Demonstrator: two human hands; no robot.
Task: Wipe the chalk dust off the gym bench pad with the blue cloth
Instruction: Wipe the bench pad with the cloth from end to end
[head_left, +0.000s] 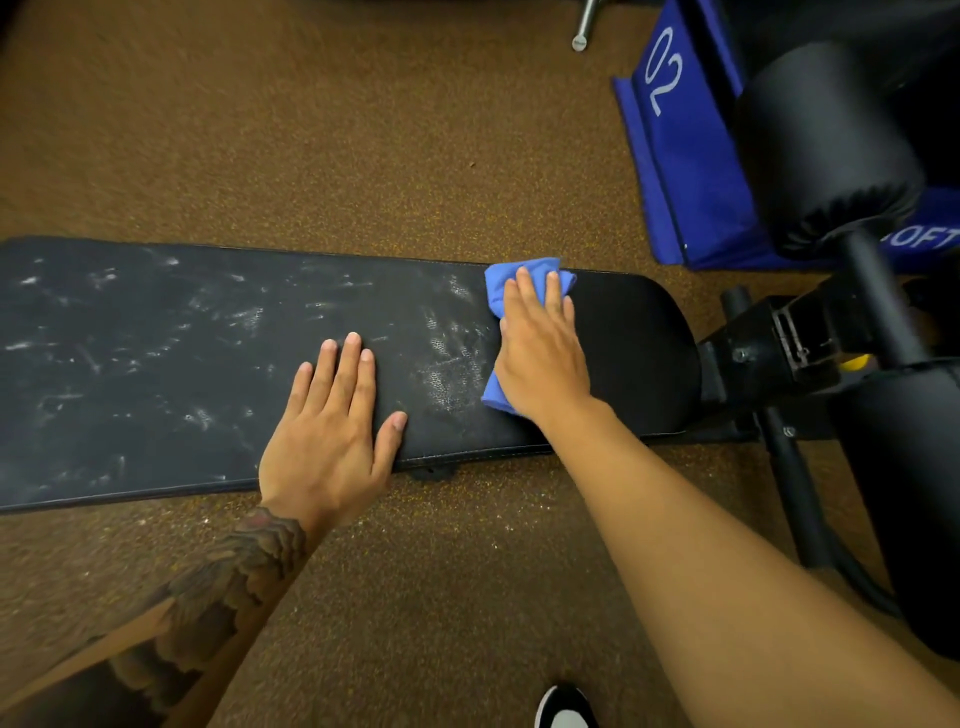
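Note:
A long black gym bench pad (156, 364) lies across the view, streaked with white chalk dust over its left and middle parts. Its rounded right end looks clean and dark. My right hand (540, 353) presses flat, fingers straight, on the folded blue cloth (501, 283) near that right end. The cloth shows above my fingertips and below my palm's left edge. My left hand (332, 421) rests flat on the pad's near edge, fingers spread and straight, just left of a thick chalk patch (447, 358).
Brown speckled floor surrounds the bench. Black foam rollers (826, 145) and the bench's metal frame (779, 343) stand at the right. A blue soft box marked 02 (685, 156) sits behind them. A shoe tip (563, 709) shows at the bottom edge.

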